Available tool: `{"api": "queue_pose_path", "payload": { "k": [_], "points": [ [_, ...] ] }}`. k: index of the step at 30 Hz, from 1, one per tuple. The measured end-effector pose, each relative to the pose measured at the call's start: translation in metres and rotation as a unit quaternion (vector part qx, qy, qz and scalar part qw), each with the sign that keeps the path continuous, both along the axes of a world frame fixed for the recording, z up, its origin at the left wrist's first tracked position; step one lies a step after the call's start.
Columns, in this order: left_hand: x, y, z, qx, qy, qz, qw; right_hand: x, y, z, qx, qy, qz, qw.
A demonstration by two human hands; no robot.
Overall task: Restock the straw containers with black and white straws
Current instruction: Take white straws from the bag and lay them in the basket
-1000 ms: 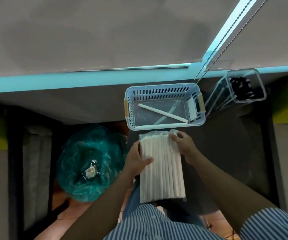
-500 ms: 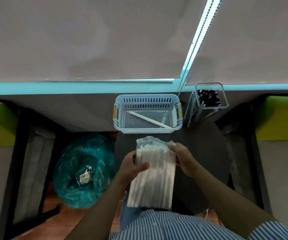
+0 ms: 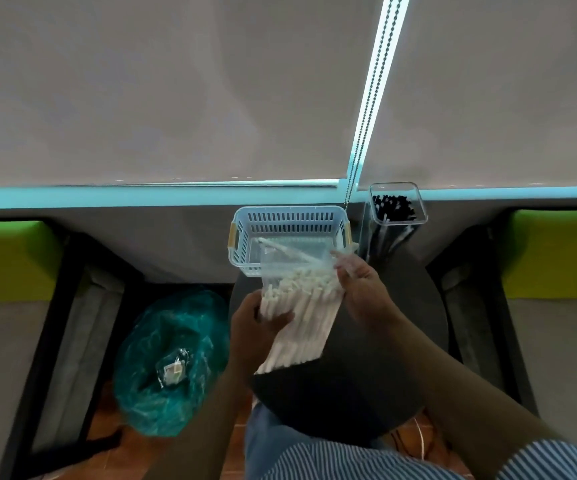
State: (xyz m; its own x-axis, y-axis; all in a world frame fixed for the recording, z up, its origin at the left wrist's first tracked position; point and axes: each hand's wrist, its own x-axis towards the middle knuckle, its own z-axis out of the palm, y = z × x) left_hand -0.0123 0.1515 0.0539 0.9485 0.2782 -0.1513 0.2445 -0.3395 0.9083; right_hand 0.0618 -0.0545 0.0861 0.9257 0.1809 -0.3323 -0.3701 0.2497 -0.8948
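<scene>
At frame centre: pack of white straws (image 3: 300,306) tilted, top end over the near wall of the white basket (image 3: 288,218) | left hand (image 3: 255,327) fingers curled round the pack's middle | right hand (image 3: 359,289) pinching the clear wrap's top edge | clear container of black straws (image 3: 397,206) just right of the basket | green-lined bin (image 3: 172,362) lower left.

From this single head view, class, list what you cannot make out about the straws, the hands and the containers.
- Head view: how many white straws the pack holds; they overlap.
- Basket floor: partly hidden by the pack's plastic top.
- Clear container: its base and the black straws' number, too dark.
- Left hand fingers: behind the pack.
- Right hand: what it pinches is blurred.
</scene>
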Motion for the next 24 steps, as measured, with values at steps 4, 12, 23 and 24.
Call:
{"api": "queue_pose_path", "payload": {
  "k": [4, 12, 23, 24],
  "points": [
    [-0.014, -0.010, 0.008, 0.026, -0.033, -0.005, 0.999, -0.008, 0.000, 0.007, 0.023, -0.016, 0.005, 1.000],
    [-0.022, -0.004, 0.016, 0.045, -0.062, 0.021, 0.997, -0.011, 0.003, 0.026, 0.017, -0.095, 0.014, 0.995],
    [-0.019, 0.020, 0.000, 0.108, -0.041, -0.042, 0.992, -0.013, 0.024, 0.052, -0.381, -0.426, 0.063, 0.818],
    [-0.019, 0.021, 0.001, 0.103, -0.033, -0.041, 0.993, -0.012, 0.026, 0.055, -0.379, -0.447, 0.056, 0.808]
  ]
}}
